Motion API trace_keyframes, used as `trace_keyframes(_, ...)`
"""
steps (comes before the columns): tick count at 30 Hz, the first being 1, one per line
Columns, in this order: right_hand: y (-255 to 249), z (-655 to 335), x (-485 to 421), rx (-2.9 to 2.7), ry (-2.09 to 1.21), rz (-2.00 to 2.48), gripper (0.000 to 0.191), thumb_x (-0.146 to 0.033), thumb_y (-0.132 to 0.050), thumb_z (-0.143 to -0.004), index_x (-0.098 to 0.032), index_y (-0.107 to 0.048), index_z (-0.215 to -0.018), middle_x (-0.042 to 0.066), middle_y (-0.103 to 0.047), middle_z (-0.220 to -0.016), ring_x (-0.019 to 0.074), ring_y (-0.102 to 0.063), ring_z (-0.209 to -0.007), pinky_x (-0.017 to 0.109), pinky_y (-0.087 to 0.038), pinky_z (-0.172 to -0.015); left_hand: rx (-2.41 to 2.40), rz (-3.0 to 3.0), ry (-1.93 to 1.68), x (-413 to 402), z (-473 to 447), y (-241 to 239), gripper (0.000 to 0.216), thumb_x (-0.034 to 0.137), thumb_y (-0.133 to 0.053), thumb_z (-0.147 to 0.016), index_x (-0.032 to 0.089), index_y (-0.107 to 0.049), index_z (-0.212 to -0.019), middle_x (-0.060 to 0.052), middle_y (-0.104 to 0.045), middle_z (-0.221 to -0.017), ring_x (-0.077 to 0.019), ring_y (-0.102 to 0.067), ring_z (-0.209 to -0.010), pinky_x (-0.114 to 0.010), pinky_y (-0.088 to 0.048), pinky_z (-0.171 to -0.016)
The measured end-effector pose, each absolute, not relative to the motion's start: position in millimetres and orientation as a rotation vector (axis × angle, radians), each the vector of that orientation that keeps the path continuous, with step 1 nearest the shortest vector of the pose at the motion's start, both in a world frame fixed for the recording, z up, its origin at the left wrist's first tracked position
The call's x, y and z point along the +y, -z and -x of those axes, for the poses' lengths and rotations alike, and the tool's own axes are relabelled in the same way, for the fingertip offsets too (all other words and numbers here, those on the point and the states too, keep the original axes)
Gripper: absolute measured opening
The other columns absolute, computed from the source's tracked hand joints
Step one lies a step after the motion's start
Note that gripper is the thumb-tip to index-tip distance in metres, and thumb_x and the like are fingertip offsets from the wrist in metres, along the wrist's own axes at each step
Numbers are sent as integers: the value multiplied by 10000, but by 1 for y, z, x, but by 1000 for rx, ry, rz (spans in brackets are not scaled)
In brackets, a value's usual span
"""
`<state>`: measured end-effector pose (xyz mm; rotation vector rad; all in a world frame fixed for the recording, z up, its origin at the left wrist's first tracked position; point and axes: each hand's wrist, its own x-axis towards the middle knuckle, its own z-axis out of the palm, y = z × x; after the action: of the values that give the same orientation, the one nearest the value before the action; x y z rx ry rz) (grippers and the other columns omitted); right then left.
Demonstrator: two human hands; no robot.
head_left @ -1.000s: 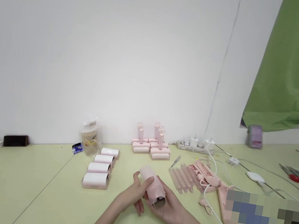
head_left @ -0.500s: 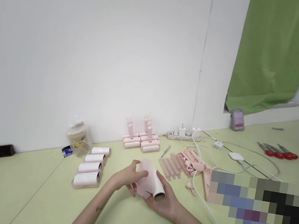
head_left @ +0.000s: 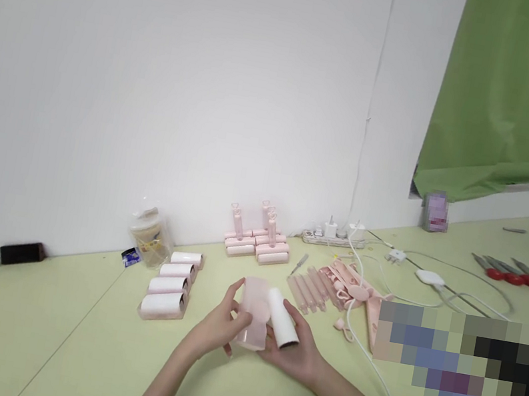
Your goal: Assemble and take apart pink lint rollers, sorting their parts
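A translucent pink plastic cover (head_left: 254, 311) is gripped at its left side by my left hand (head_left: 224, 316), thumb in front of it. In my right hand (head_left: 300, 346) lies a white lint roller tube (head_left: 282, 321), its dark hollow end facing me. The tube sits just right of the cover, close beside it; I cannot tell whether they touch. On the table to the left, several more white rolls (head_left: 163, 303) rest in pink covers in a row. Finished-looking pink lint rollers with upright handles (head_left: 271, 231) stand by the wall.
Pink handle tubes (head_left: 308, 290) and flat pink parts (head_left: 357, 293) lie right of my hands, crossed by a white cable (head_left: 372, 361). A power strip (head_left: 333, 240) is by the wall. Further are a bagged cup (head_left: 151, 236), a black phone-like object (head_left: 22, 253) and red-handled tools (head_left: 518, 276).
The pink cover and the white tube have come apart sideways, the cover now upright in my left hand and the tube in my right. The view has shifted slightly left.
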<state>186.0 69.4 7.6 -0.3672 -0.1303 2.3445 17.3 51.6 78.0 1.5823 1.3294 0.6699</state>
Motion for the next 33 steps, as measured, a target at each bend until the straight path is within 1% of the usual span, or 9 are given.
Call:
trace_keyframes(3, -8, -187, 69, -115, -2322, 341, 358, -424, -526, -759, -173, -533, -1014, 52, -646, -875, 180, -600, -861, 330, -464, -776, 1406, -1679, -743, 51, -18, -82, 682, 364, -469, -748, 327, -129, -1338, -31, -497, -881, -107, -511, -582, -133, -394, -332)
trace_keyframes(5, -8, -189, 70, -103, -2320, 359, 373, -398, -530, -765, -155, -526, -1047, 63, -640, -894, 164, -596, -858, 286, -483, -749, 1407, -1666, -850, 53, -18, -84, 762, 324, -505, -726, 322, -58, -1343, -28, -501, -901, -92, -515, -554, -159, -424, -374)
trace_keyframes(8, -6, -193, 72, -86, -2293, 386, 354, -338, -543, -770, -139, -520, -1062, 58, -639, -853, 141, -594, -850, 222, -495, -723, 1217, -1512, -1126, 57, -13, -76, 879, 220, -573, -661, 283, 5, -1320, -24, -517, -957, -108, -563, -683, -243, -499, -604)
trace_keyframes(12, -5, -196, 79, -74, -2197, 412, 287, -261, -551, -774, -167, -507, -1041, 27, -643, -820, 139, -587, -873, 234, -500, -766, 1089, -1271, -1415, 56, -4, -40, 792, 223, -668, -577, 234, -167, -1190, -20, -529, -942, -151, -551, -871, -308, -446, -806)
trace_keyframes(17, -10, -198, 85, -124, -2141, 469, 227, -315, -559, -772, -168, -522, -941, 17, -624, -727, 122, -598, -714, 215, -523, -649, 1218, -1319, -1248, 45, 2, -1, 711, 286, -698, -570, 232, -230, -1102, -56, -555, -988, -184, -549, -874, -344, -424, -809)
trace_keyframes(22, -18, -203, 84, -281, -2173, 537, 284, -411, -528, -778, -127, -529, -790, 42, -591, -648, 114, -580, -607, 195, -494, -537, 1437, -1622, -1110, 41, 6, 11, 623, 324, -693, -552, 196, -372, -1070, -67, -510, -1034, -229, -507, -960, -339, -408, -814)
trace_keyframes(28, -31, -207, 71, -518, -2142, 523, 373, -471, -427, -787, -125, -566, -798, 62, -607, -694, 168, -575, -563, 255, -453, -421, 1808, -1751, -1108, 49, 2, 21, 602, 415, -691, -498, 145, -463, -986, -103, -501, -1002, -309, -416, -1055, -422, -348, -878)
trace_keyframes(31, -34, -198, 58, -611, -2183, 532, 379, -438, -387, -807, -109, -577, -808, 64, -603, -711, 166, -574, -550, 245, -432, -392, 1827, -1654, -1140, 49, 4, 16, 795, 410, -736, -426, 123, -415, -1094, -143, -455, -1119, -335, -343, -1138, -445, -299, -933)
trace_keyframes(33, -32, -190, 48, -685, -2243, 540, 438, -481, -361, -818, -102, -579, -793, 50, -592, -700, 135, -563, -512, 227, -427, -392, 1726, -1538, -1289, 46, 9, 7, 888, 412, -727, -464, 144, -314, -1203, -150, -352, -1258, -312, -272, -1208, -429, -254, -976)
